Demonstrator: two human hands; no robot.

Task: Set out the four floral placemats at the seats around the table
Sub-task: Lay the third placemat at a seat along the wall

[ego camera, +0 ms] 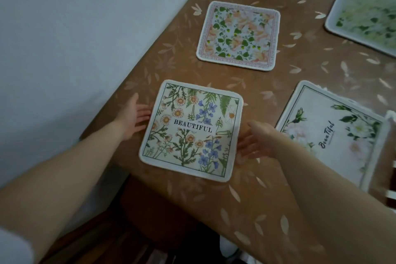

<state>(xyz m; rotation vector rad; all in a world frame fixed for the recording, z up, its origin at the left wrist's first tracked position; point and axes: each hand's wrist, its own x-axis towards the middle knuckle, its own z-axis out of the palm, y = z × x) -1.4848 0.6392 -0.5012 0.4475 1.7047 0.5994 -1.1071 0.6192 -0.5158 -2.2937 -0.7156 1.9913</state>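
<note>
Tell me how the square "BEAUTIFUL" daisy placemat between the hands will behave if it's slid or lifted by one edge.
The square daisy-print "BEAUTIFUL" placemat lies thin and flat, so it probably droops when lifted by one edge. The brown leaf-patterned table cover looks glossy, so the mat likely slides easily. Flat open hands, left hand and right hand, at opposite edges suit nudging.

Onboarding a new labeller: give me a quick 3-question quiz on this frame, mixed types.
1. True or false: four placemats lie on the table.
2. Which placemat sits between the two hands? A) peach flowers with green leaves B) daisies and blue flowers, printed BEAUTIFUL C) white roses with script lettering
3. Fill in: the left hand and right hand are ____, fingers at the mat's side edges.

Key
1. True: the daisy placemat, peach placemat, white rose placemat and green placemat, the last cut off by the frame.
2. B
3. open; neither grips it.
</note>
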